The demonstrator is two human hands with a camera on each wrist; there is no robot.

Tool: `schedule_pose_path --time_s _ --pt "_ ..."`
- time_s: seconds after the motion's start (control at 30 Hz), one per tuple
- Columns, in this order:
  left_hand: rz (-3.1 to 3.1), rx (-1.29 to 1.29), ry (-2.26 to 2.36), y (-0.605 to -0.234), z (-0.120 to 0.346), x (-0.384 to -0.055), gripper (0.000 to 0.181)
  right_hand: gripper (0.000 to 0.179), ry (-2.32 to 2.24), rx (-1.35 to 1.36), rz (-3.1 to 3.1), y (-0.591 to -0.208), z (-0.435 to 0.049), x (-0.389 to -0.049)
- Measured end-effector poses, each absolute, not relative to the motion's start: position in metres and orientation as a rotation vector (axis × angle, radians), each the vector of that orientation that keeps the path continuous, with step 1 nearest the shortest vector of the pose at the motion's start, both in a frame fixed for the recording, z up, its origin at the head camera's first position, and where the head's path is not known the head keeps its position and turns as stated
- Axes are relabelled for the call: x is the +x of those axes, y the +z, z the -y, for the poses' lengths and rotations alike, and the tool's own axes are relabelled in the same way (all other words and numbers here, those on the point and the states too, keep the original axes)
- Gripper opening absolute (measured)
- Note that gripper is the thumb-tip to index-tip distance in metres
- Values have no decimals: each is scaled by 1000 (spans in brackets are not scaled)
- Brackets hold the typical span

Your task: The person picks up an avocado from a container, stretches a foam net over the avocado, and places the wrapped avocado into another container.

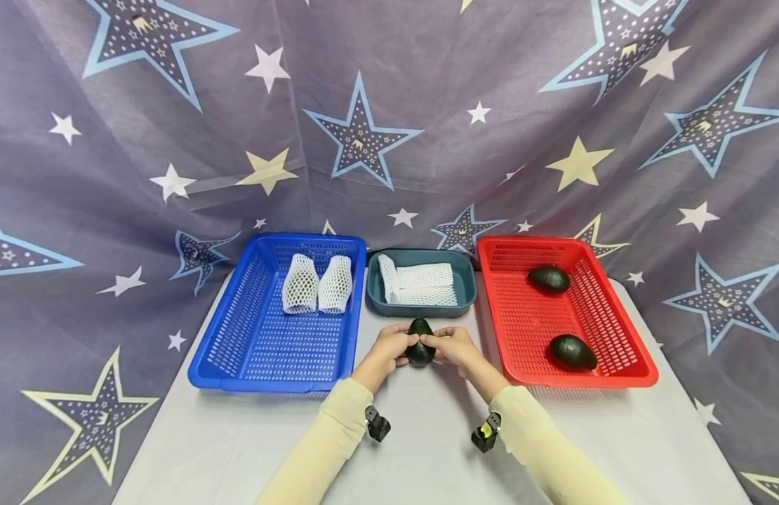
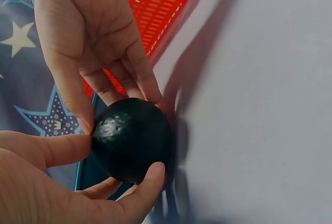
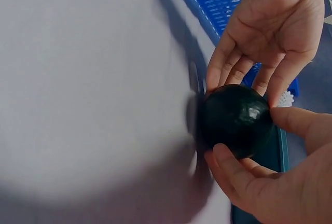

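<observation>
Between both hands is a dark green avocado (image 1: 420, 342), held over the table in front of the small teal tray. The left hand (image 1: 388, 348) grips its left side, thumb on top and fingers round the side. From the other side the right hand (image 1: 453, 347) grips it too, and the two thumbs nearly meet across it. In the left wrist view the rounded end of the avocado (image 2: 134, 140) faces the camera, fingertips of both hands around it. The right wrist view shows the same avocado (image 3: 237, 121) with a shiny spot on its skin.
A blue basket (image 1: 272, 382) at left holds two avocados in white foam nets (image 1: 300, 284). The teal tray (image 1: 421, 311) at the back middle holds several white foam nets (image 1: 425, 284). In the red basket (image 1: 522, 330) at right lie two bare avocados (image 1: 573, 351). A star-patterned curtain (image 1: 377, 210) hangs behind.
</observation>
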State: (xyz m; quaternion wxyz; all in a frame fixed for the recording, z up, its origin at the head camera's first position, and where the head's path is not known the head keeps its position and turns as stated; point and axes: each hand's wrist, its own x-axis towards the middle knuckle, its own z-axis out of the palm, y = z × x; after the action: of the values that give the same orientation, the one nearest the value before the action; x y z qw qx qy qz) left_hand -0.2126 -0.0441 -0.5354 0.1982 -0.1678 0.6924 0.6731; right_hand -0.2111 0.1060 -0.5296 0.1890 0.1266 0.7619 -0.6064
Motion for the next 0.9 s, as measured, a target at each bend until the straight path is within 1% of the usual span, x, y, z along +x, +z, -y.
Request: schedule_pose_path --time_s 0.23,0.57,0.63,0.73,0.9 --pt "-1937 -467 1887 -539 42 -212 43 38 -1703 358 -2141 -530 -106 -212" --pt "-1913 -472 1889 -538 41 -214 47 39 -1620 341 -2188 -523 -105 -214" --pt "-1918 -467 1883 -539 41 -215 47 39 -1585 316 -2230 -518 -105 -217" --pt "-1920 -464 1879 -539 41 -215 46 34 -1579 244 -2301 -507 -106 -225" --pt "-1917 -471 1885 -540 41 -214 47 25 -1588 176 -2353 -475 -100 -245"
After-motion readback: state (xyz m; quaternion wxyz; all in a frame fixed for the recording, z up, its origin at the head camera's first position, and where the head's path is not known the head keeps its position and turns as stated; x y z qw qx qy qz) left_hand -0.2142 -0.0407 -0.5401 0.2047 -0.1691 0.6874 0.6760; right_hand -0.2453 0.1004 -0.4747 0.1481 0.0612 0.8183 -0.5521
